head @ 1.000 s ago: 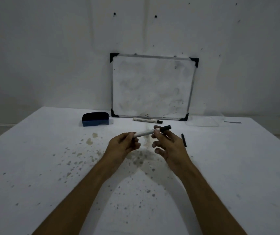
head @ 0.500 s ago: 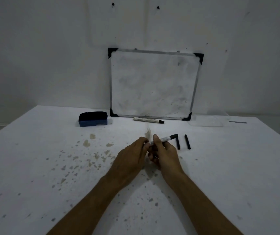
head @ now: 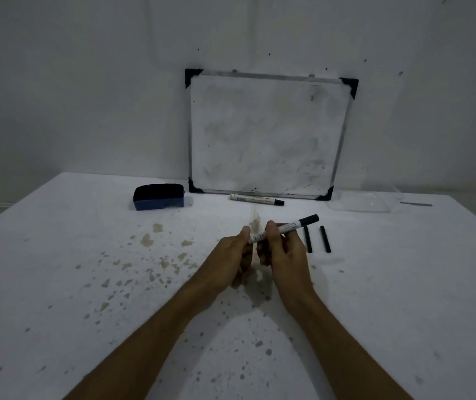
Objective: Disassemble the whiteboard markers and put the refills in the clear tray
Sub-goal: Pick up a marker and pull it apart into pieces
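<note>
Marker (head: pixel 284 229) is pinched in both hands above the stained table (head: pixel 58 269), left hand (head: pixel 232 262) closed on its near-left end, right hand (head: pixel 284 255) wrapped around the barrel, black cap pointing far-right toward the clear tray (head: pixel 359 202).

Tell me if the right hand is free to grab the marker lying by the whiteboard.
Probably not yet: the right hand and left hand both hold another marker. The path to the lying marker looks clear.
</note>
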Tool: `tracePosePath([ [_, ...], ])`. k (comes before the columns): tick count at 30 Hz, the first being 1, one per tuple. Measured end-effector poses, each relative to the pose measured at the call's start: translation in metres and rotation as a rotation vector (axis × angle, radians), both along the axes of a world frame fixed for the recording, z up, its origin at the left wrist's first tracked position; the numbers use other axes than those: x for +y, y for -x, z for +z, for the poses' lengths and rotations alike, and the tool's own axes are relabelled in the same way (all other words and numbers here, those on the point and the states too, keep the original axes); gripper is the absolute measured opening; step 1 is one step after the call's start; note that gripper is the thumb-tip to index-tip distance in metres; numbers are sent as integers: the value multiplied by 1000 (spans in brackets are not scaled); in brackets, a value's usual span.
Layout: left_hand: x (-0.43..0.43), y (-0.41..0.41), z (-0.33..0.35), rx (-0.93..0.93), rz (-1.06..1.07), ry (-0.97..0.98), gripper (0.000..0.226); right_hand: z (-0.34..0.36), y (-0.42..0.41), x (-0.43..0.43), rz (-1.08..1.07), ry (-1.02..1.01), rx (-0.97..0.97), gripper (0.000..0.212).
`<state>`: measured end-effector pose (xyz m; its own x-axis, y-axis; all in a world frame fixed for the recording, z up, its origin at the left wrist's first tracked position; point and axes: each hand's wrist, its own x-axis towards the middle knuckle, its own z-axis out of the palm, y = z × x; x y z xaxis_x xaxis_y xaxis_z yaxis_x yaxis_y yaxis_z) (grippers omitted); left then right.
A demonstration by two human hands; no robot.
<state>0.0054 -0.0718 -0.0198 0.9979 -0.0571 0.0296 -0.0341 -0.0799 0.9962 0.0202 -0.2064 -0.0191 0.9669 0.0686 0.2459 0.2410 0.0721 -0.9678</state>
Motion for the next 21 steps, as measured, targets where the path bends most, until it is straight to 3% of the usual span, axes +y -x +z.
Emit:
tracePosePath([
  [4,0,4,-16,-312,110,-402,32,-3,-1,0,-29,-11,184,43],
  [8,5,1,-19,-504,118,-759,34,-2,-2,-4,-14,-38,242,42],
  [10,9,0,-19,-539,152,-826,36,0,-1,-4,31,-3,215,42],
  [12,12,2,-19,-458,151,-742,39,1,-1,-4,80,44,182,43],
  [17,-6,1,-9,-169,128,-219,55,-2,-4,-3,116,-55,169,39],
  [19,-9,0,-6,-123,251,-140,56,-2,-7,-6,74,-173,228,37],
  [21,5,-1,-4,-122,417,-177,56,1,-15,-16,69,-427,352,33],
])
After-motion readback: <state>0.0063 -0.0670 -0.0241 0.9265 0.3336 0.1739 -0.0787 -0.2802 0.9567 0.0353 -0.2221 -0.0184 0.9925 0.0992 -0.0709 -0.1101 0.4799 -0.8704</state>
